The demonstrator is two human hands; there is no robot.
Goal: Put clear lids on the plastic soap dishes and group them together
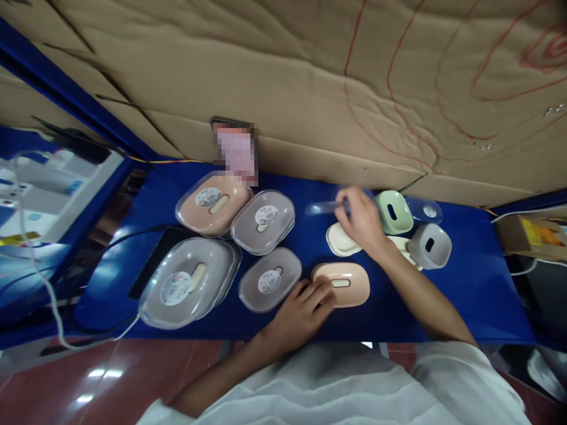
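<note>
My left hand [305, 308] rests at the left end of a small peach plastic box [358, 284], its fingers curled over that end; the box has a cream bar in its slot. Farther back, my right hand [361, 217] pinches a clear plastic lid [322, 208], which is blurred by motion. Beneath that hand lies a cream plastic piece [340, 241], partly covered. Just right of the hand stand a green box [401, 206] and a grey box [436, 245], each with a dark slot. Another cream piece [403, 245] is partly hidden by my right forearm.
Left on the blue table [478, 295] are stacked clear-lidded boxes: peach [225, 203], grey [274, 221] and a large pale stack [195, 277]. A single grey lidded box [270, 280] sits near my left hand. Another clear lid [425, 211] lies behind. A cardboard wall [287, 88] bounds the back.
</note>
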